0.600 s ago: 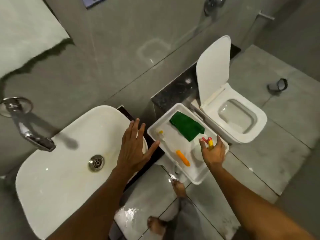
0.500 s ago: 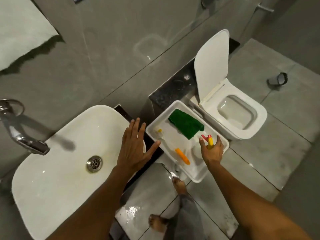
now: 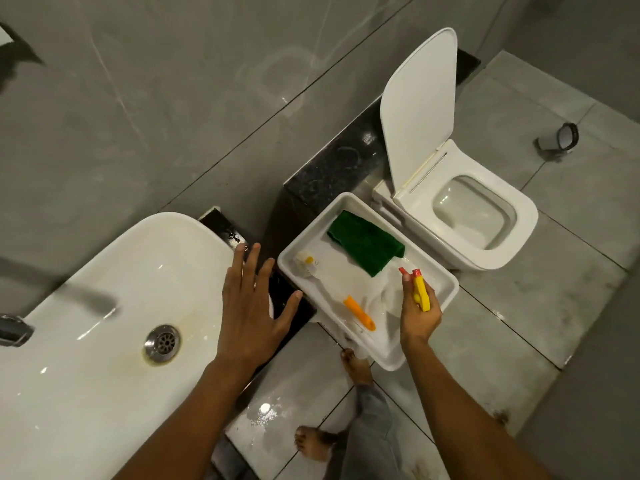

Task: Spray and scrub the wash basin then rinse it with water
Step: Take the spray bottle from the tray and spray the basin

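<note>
Wash basin [image 3: 86, 306] sits lower left, long axis running from the lower left up toward the tray [image 3: 446, 289], drain [image 3: 162, 342] mid-bowl. Left hand [image 3: 252, 306] hovers flat and empty over its right rim; right hand [image 3: 417, 311] clasps the spray bottle [image 3: 420, 292] above the tray, so the spray must swing left. Green cloth [image 3: 367, 242] and orange-handled brush [image 3: 358, 311] lie in the tray; left arm partly blocks that path.

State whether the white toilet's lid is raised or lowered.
Raised. The white toilet lid stands upright against the black stone ledge, leaving the seat and bowl exposed.
</note>
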Demonstrator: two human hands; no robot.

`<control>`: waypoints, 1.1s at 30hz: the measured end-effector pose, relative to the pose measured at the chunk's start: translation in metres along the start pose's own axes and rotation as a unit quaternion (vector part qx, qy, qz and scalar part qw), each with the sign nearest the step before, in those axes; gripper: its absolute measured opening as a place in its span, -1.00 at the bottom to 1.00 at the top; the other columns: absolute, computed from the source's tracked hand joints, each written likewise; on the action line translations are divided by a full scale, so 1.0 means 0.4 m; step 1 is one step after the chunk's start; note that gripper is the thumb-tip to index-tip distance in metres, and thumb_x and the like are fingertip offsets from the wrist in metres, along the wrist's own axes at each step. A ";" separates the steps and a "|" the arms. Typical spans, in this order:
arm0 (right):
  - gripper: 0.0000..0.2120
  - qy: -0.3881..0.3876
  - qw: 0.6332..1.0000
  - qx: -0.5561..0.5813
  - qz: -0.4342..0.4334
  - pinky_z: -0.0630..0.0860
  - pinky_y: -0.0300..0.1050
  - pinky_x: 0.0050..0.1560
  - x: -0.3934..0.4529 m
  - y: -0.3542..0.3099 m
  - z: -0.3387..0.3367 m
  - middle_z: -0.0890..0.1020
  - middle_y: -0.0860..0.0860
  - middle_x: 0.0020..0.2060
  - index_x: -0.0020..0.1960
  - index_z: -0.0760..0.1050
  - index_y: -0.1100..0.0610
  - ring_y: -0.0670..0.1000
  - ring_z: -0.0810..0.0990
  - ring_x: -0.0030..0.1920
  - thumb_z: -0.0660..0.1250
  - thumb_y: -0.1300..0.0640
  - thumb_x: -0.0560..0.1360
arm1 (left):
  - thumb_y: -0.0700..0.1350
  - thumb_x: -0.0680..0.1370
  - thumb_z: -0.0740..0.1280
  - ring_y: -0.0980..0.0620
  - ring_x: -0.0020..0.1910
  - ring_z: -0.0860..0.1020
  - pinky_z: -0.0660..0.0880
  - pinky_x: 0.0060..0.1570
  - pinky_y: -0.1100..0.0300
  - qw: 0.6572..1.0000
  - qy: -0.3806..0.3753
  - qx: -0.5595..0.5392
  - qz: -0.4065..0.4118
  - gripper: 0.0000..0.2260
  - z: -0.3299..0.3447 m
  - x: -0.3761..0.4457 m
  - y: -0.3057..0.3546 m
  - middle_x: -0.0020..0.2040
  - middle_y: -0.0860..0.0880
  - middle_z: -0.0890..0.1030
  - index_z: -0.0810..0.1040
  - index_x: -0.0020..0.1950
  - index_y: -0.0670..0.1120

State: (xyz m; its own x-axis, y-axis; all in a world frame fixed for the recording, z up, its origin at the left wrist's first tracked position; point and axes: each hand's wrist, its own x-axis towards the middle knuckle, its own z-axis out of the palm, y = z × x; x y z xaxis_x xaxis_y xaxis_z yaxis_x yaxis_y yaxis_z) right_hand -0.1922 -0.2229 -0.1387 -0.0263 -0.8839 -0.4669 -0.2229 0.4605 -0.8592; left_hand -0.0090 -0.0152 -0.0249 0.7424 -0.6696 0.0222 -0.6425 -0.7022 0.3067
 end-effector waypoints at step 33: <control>-0.35 -0.537 0.811 -0.229 -0.034 0.64 0.34 0.19 -0.699 -0.191 0.053 0.77 0.15 -0.16 -0.16 0.68 0.11 0.24 0.74 0.02 0.29 -0.49 0.49 | 0.16 0.68 0.22 -0.25 0.62 0.34 0.29 0.57 -0.19 0.934 0.181 -0.068 -0.299 -0.48 -0.270 -0.470 -0.335 0.59 -0.22 0.42 0.51 0.46 -0.22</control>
State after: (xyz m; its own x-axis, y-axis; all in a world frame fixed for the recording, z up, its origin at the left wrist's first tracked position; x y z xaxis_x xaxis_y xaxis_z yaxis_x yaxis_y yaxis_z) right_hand -0.1470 -0.0094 0.0531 0.8108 -0.2118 -0.5456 -0.5329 0.1182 -0.8379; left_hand -0.0421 0.2311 0.0327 0.9924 -0.0241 0.1204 -0.0800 -0.8707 0.4853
